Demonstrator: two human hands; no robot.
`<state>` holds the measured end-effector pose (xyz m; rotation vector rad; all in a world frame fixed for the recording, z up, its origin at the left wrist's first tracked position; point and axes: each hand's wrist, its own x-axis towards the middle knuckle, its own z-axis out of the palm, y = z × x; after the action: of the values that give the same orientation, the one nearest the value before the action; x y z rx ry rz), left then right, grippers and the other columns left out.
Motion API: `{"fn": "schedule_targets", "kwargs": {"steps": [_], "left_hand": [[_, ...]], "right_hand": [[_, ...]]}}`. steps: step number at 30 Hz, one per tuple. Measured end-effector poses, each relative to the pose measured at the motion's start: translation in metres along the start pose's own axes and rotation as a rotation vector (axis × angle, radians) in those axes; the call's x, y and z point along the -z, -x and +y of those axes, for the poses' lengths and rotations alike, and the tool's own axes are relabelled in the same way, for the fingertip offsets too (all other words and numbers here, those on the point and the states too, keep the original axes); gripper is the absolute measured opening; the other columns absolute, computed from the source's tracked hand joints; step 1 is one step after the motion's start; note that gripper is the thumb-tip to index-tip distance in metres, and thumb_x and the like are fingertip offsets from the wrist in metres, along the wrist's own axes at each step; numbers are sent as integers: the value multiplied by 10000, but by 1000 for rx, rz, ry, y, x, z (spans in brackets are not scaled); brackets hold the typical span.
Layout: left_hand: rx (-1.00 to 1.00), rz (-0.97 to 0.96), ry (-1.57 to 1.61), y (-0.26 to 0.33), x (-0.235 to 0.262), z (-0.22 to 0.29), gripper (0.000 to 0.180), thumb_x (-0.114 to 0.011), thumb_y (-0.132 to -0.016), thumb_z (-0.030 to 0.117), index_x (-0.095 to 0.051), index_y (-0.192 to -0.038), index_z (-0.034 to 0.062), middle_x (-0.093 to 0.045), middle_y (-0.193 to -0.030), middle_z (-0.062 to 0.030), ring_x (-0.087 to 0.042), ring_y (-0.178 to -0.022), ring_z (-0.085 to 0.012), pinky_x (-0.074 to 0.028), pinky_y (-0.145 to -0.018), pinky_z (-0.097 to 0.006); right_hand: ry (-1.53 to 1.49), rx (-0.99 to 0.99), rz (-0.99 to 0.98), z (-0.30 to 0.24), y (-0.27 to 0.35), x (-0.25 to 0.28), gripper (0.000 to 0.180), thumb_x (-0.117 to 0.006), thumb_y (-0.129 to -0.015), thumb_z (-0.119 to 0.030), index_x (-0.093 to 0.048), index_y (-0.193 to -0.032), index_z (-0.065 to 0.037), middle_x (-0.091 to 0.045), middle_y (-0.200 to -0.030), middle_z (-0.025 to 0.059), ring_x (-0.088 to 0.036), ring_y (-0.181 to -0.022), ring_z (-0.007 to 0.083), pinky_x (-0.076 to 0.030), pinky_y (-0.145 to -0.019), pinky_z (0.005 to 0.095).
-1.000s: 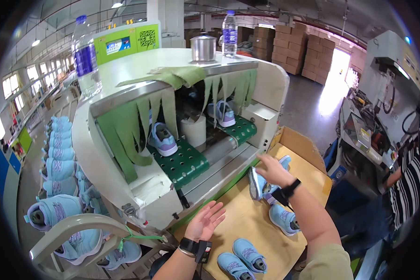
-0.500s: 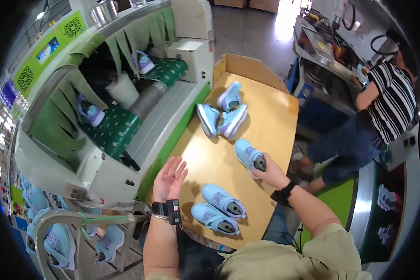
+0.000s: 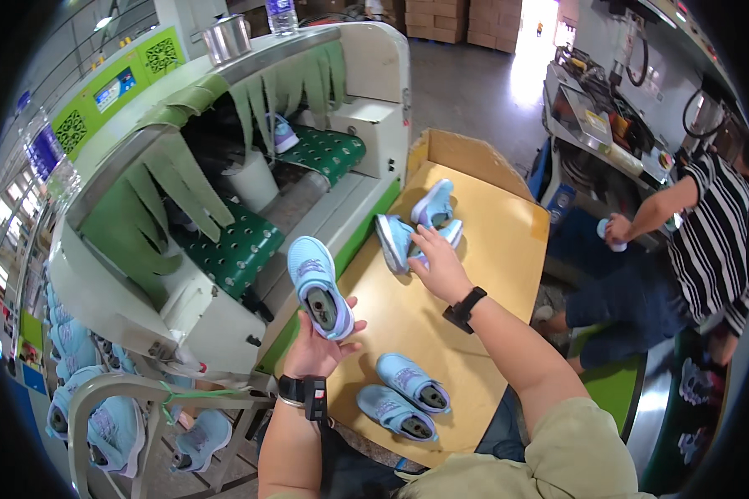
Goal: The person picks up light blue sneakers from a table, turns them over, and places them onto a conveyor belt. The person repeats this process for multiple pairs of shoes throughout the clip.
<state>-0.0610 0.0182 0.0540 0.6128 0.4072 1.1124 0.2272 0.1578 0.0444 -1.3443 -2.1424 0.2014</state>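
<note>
The left hand grips a blue shoe by the heel; firm support prevents tipping. Whether the right hand, at the far shoes, is closed, I cannot tell.

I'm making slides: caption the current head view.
Left hand holding a light-blue shoe, right hand over three other shoes on a tan table, beside a green-curtained machine.

On my feed, light from the doorway glares off the floor, soft shadows mark the tabletop, and edges bend toward a black rim.
</note>
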Motion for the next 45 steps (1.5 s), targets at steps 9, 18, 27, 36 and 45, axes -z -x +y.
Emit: {"fn": "schedule_targets", "kwargs": {"steps": [9,18,27,36,45], "left_hand": [[-337,61,-105,15,-22,42,638,-440,-1033,453,-255,-1548,126,-346,-1564,-159,-483,-1328,-397,-473,-1058,-468],[-631,200,-155,2,-17,66,651,-541,-1010,371,-294,-1520,51,-402,-1520,-173,-471,-1348,-359,-473,-1085,-421],[-590,427,-9,-7,4,62,509,-459,-1048,386,-472,-1399,18,-564,-1398,-123,-531,-1310,-243,-459,-1085,-403],[-596,155,116,7,-5,61,477,-380,-1069,228,-334,-1514,63,-398,-1551,-126,-430,-1402,-277,-332,-1174,-491],[-443,177,160,5,13,48,483,-411,-1057,217,-350,-1500,32,-430,-1519,-171,-473,-1366,-293,-363,-1153,-474]], "right_hand": [[329,55,17,26,55,-14,421,-606,-812,-20,-586,-1229,-71,-453,-1420,275,-417,-1327,481,-396,-1061,527],[-544,-260,-67,-13,164,50,599,-744,-777,-65,-448,-1296,-19,-489,-1315,205,-508,-1259,357,-425,-1068,414],[-564,-438,-160,-12,141,48,753,-792,-797,-166,-376,-1411,-36,-548,-1286,176,-554,-1202,266,-439,-1021,359],[-676,154,274,-117,-128,76,593,-755,-855,-267,-469,-1337,-73,-622,-1214,165,-603,-1127,271,-453,-984,351],[-404,206,15,-102,-265,8,547,-704,-864,-153,-537,-1385,-139,-678,-1105,220,-658,-1026,362,-503,-899,423]]}}
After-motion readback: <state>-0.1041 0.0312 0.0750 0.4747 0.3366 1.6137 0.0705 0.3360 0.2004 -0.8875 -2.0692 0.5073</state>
